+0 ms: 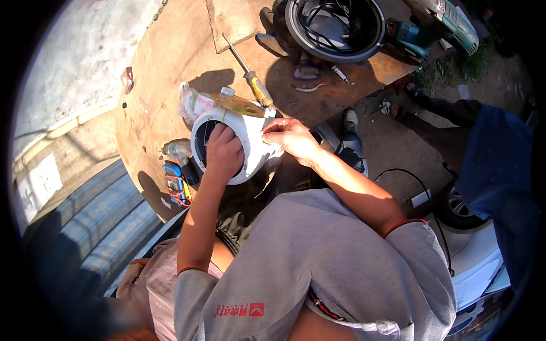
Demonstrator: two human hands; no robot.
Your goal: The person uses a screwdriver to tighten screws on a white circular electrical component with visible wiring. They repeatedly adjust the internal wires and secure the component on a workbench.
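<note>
A white round appliance housing (257, 150) lies on its side at the table's near edge, its dark opening facing left. My left hand (224, 152) reaches into that opening with fingers curled; what they grip is hidden. Just above its knuckles a thin yellow-green wire (223, 116) shows at the rim. At the housing's right side my right hand (293, 140) is closed in a pinch, and whatever is between the fingertips is too small to make out. A brownish-yellow plate-like piece (242, 105) rests against the top of the housing, beside a clear plastic bag (194, 103).
A yellow-handled screwdriver (250, 74) lies beyond the housing. A power drill (181, 153) and a blue multimeter (175, 181) are at left. A dark pot with cables (335, 31) and a teal power tool (405, 38) stand far right. Another person (483, 148) is at right.
</note>
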